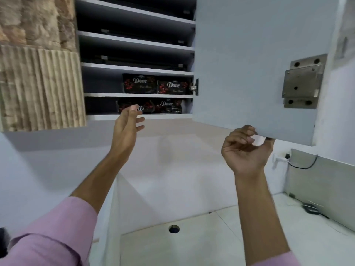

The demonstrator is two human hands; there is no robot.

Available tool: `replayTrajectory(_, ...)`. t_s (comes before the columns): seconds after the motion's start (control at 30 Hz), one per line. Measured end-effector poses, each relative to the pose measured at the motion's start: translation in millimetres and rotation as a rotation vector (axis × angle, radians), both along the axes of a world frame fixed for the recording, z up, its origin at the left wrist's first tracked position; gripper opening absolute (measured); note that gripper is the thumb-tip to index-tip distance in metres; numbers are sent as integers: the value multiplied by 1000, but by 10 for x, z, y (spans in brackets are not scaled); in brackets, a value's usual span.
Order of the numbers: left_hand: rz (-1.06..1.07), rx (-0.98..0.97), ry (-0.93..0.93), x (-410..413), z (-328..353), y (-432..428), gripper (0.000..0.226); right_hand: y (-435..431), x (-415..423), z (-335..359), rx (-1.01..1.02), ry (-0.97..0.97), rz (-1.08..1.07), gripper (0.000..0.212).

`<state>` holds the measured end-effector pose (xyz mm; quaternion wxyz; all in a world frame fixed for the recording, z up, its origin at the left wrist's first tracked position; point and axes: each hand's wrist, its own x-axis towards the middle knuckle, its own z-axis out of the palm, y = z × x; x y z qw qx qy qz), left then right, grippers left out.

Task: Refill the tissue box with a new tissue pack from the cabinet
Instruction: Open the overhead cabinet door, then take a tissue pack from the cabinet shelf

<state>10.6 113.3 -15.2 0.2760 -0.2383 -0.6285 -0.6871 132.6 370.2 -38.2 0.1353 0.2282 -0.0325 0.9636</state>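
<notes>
Holding four black tissue packs [173,85], the cabinet [134,68] gapes; left hand [127,127] spread, right hand [247,148] gripping door [249,64].

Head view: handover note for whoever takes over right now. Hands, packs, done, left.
Left hand: open, empty, raised in front of the lower-left Dove pack on the bottom shelf, not gripping it.
Right hand: fingers curled on the bottom edge of the open cabinet door.
Packs: four black Dove packs, two on the bottom shelf, two on the shelf above; upper shelves show no packs.
Done: cabinet opened.
Left: grab a pack, close the door, refill the tissue box, which is out of view.
</notes>
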Motion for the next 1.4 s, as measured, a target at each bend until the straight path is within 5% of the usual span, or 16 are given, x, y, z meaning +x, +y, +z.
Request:
replayTrajectory(0.33, -38, 6, 13, -55, 20, 358, 46, 135, -88, 1, -20, 11, -54, 58)
replayTrajectory(0.47, -19, 19, 15, -36, 39, 291, 44, -160, -223, -112, -22, -53, -79, 28)
replayTrajectory(0.6, 36, 20, 14, -7, 58, 79, 43, -492, -378, -149, 272, -230, -83, 29)
replayTrajectory(0.8, 154, 45, -9, 14, 66, -380, 36, -1037, -711, -41, 1030, -400, -427, 5)
replayTrajectory(0.97, 249, -24, -38, -3, 32, -779, 41, -1433, -1134, 10, 1423, -335, -759, 23)
replayTrajectory(1.23, 309, -98, -59, -101, 163, -1113, 43, -1647, -1774, 422, 1608, -338, -1117, 38)
replayTrajectory(1.4, 331, -111, -57, -201, 133, -1100, 47, -1842, -2123, 577, 1647, -423, -1350, 90)
